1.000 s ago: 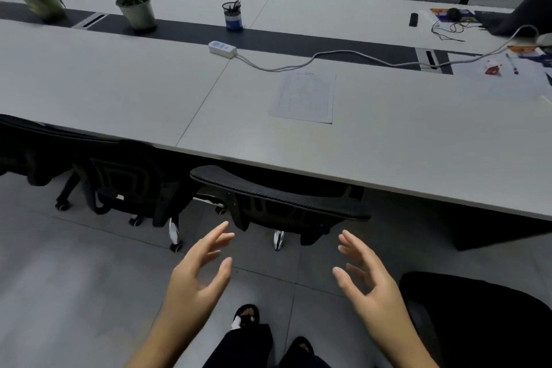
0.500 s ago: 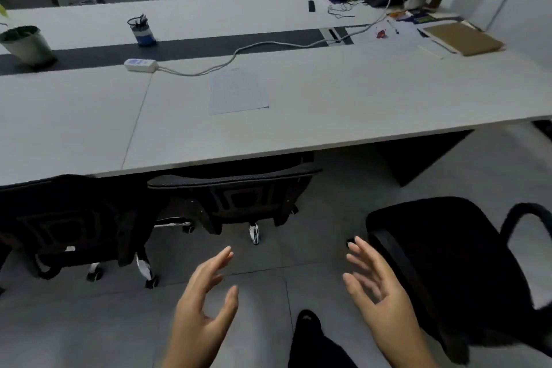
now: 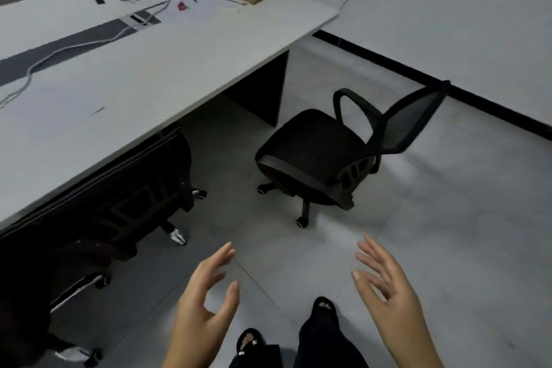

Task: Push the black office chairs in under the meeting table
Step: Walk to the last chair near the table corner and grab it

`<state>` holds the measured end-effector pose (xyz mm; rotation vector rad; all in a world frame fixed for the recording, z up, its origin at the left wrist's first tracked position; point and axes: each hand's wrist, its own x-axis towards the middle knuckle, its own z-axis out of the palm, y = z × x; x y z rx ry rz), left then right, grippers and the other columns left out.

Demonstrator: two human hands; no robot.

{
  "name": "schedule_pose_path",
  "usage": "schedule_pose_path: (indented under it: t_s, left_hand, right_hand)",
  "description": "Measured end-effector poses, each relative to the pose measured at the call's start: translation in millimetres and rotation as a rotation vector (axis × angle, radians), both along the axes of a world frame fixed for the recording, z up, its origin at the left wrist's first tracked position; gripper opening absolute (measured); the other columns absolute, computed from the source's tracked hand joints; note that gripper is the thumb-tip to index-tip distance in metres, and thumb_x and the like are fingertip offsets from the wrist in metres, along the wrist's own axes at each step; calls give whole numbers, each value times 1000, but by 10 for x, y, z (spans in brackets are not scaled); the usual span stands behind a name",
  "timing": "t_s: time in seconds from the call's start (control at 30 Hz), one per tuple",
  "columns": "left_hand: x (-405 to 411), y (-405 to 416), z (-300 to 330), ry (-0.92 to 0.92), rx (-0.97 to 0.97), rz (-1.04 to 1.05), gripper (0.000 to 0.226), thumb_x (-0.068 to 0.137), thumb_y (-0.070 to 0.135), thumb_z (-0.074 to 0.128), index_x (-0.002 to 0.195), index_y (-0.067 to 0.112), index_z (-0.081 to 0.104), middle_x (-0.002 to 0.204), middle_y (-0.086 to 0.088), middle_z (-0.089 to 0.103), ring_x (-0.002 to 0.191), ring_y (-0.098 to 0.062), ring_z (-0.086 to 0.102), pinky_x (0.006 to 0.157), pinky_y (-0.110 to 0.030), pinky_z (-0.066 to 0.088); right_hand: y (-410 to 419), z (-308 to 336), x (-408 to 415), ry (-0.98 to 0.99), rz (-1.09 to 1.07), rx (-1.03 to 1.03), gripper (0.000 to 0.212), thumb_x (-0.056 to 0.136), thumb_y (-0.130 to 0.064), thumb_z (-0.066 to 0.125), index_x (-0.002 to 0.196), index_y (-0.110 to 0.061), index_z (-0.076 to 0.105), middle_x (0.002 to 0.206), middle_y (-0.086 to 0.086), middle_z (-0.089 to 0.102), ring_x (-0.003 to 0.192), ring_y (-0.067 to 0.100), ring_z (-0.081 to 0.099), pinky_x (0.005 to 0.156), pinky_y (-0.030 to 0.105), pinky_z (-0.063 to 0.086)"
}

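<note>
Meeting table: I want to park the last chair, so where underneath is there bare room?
Free: the floor gap under the meeting table between the tucked chair and the dark table leg. Left of it is crowded with chairs. The loose chair stands right beside that gap.

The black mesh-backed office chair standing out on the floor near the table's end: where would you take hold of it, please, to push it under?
Probably the top edge of the black mesh-backed office chair, at its backrest, approached from behind, the wall side. Its seat front points roughly toward the white meeting table, so pushing there should roll it in. Both the left hand and right hand are open and empty.
</note>
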<state>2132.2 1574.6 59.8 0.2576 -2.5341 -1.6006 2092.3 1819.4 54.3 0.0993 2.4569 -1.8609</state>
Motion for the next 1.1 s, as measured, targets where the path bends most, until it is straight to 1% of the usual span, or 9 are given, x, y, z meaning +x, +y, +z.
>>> schedule_pose_path:
  t_s: [0.07,0.17,0.3,0.43,0.6,0.7,0.77,0.93,1.1]
  left_hand:
    - [-13,259,8,8,3,-46,47,73,43,49,118,59,45,119,29,56,111,5,53,91,-6,41]
    - [-50,716,1,21,22,-95,47,74,42,51,117,60,45,118,31,56,110,6,53,90,-4,40]
    - [-117,1557,-48,26,43,-170,58,83,18,62,114,63,44,115,34,55,108,7,54,87,-2,40]
    - [-202,2513,-39,15,90,-253,48,74,42,52,119,56,44,118,28,55,110,4,54,88,-4,41]
    - [-307,3201,-6,-1,86,-281,48,78,36,55,121,53,43,119,31,54,109,5,54,89,-4,41]
    - [-460,3359,-19,-14,48,-249,62,85,12,61,116,63,42,117,32,53,108,5,54,88,-3,40]
    - [-615,3465,-21,-28,28,-235,71,85,4,59,113,67,41,116,35,53,108,7,53,88,-2,40]
    - [-1185,3716,-113,-29,44,-212,67,86,4,58,115,63,42,116,34,53,108,7,53,86,0,39]
    - [-2091,3904,-144,19,60,-184,65,86,6,58,115,62,44,116,30,56,109,4,54,89,-4,40]
  right_hand:
    - [267,-3,115,10,-48,-3,52,83,-9,61,122,-40,46,123,-29,52,110,-10,52,89,4,41]
    - [728,-14,244,28,-107,-4,50,81,-14,61,122,-38,47,122,-29,53,110,-8,53,90,7,43]
    - [1548,20,380,23,-178,-4,51,73,-28,59,122,-36,49,123,-27,53,110,-6,54,92,11,44]
    - [2397,49,459,22,-224,17,54,72,-31,59,124,-33,48,124,-27,53,111,-5,54,91,10,44]
    - [3034,2,361,9,-200,18,49,77,-25,61,123,-38,48,123,-29,53,112,-5,53,93,12,44]
    - [3209,-24,160,11,-162,13,51,83,-11,62,123,-40,47,124,-31,51,113,-6,52,92,10,43]
    - [3296,-37,-12,10,-140,13,52,83,-9,61,124,-38,46,124,-33,50,113,-7,52,91,8,42]
    - [3530,-96,-596,23,-124,46,51,83,-8,62,122,-38,46,123,-33,50,112,-7,52,89,6,41]
    - [3771,-92,-1511,61,-126,100,53,83,-10,62,121,-42,44,123,-33,50,113,-5,52,90,8,42]
